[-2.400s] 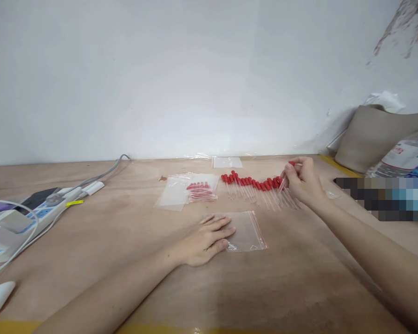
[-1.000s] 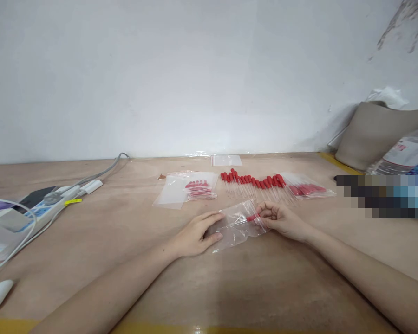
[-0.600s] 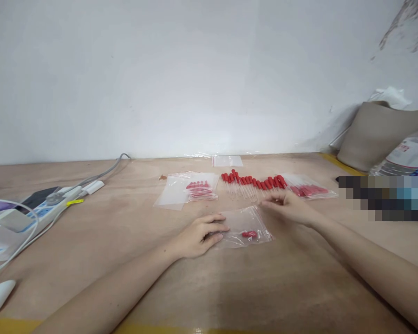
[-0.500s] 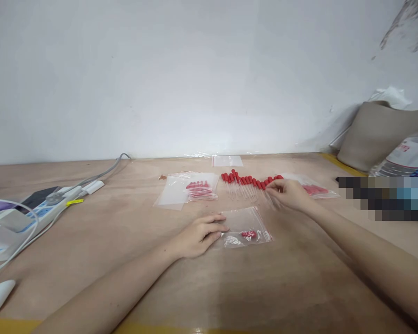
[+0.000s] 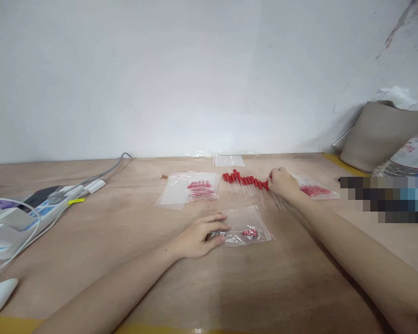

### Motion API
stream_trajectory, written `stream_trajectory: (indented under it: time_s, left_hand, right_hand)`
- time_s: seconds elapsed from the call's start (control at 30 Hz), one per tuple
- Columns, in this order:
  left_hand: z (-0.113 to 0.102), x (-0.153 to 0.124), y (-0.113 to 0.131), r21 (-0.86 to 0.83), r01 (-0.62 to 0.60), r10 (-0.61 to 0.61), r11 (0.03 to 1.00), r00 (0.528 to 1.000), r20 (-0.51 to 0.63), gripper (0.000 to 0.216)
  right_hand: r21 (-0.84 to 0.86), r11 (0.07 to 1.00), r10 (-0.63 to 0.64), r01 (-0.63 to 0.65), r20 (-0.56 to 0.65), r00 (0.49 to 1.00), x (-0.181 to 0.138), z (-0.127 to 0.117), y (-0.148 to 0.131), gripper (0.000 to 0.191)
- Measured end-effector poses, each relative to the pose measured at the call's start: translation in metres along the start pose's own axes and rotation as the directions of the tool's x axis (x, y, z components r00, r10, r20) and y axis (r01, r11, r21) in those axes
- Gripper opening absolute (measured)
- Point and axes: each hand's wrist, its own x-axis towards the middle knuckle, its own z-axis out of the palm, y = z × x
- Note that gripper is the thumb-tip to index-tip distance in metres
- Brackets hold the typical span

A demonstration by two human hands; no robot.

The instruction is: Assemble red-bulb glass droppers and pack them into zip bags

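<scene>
My left hand (image 5: 204,235) lies on the table with its fingers spread, their tips touching the left edge of a clear zip bag (image 5: 254,218). Inside this bag is a dropper with a red bulb (image 5: 250,233). Beyond the bag, several glass droppers with red rubber bulbs (image 5: 245,180) lie side by side in a row, bulbs away from me. At the row's right end my right hand (image 5: 282,183) is closed over the bulbs, its fingers bent around a dropper. Thin tubes (image 5: 278,200) show below that hand; the bulbs under its fingers are hidden.
Filled bags of droppers lie left (image 5: 202,190) and right (image 5: 315,190) of the row. A flat empty bag (image 5: 230,161) is near the wall. Left stands a power strip (image 5: 52,208) with cables; right, a grey container (image 5: 372,134) and a plastic bottle (image 5: 409,155).
My right hand has moved slightly up and away from me, over the bulbs at the row's right end. My left hand stays at the bag's edge.
</scene>
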Motion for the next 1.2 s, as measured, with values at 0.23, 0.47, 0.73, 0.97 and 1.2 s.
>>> stream_trajectory:
  time_s: [0.23, 0.47, 0.73, 0.97, 1.2]
  left_hand:
    - [0.000, 0.001, -0.002, 0.030, 0.034, -0.030, 0.999, 0.992, -0.119, 0.033]
    - [-0.001, 0.004, -0.004, 0.019, 0.002, 0.000, 1.000, 0.993, -0.117, 0.030]
    - [-0.002, 0.004, -0.002, 0.006, 0.000, 0.000, 1.000, 0.991, -0.133, 0.036]
    - [-0.002, 0.003, -0.002, 0.023, 0.031, -0.028, 0.999, 0.989, -0.143, 0.049]
    - [-0.002, 0.004, -0.002, 0.026, 0.024, -0.020, 0.999, 0.990, -0.142, 0.047]
  right_hand:
    - [0.464, 0.876, 0.007, 0.135, -0.291, 0.957, -0.007, -0.011, 0.015, 0.024]
    - [0.956, 0.293, 0.200, 0.006, -0.067, 0.977, -0.059, -0.003, 0.008, 0.029]
    - [0.959, -0.155, 0.090, -0.235, 0.251, 0.964, -0.086, 0.004, -0.010, 0.030]
    - [0.923, 0.144, -0.287, -0.357, 0.384, 0.877, -0.100, -0.004, -0.013, 0.030]
    - [0.895, 0.440, -0.455, -0.066, 0.286, 0.843, -0.106, -0.004, -0.024, 0.032]
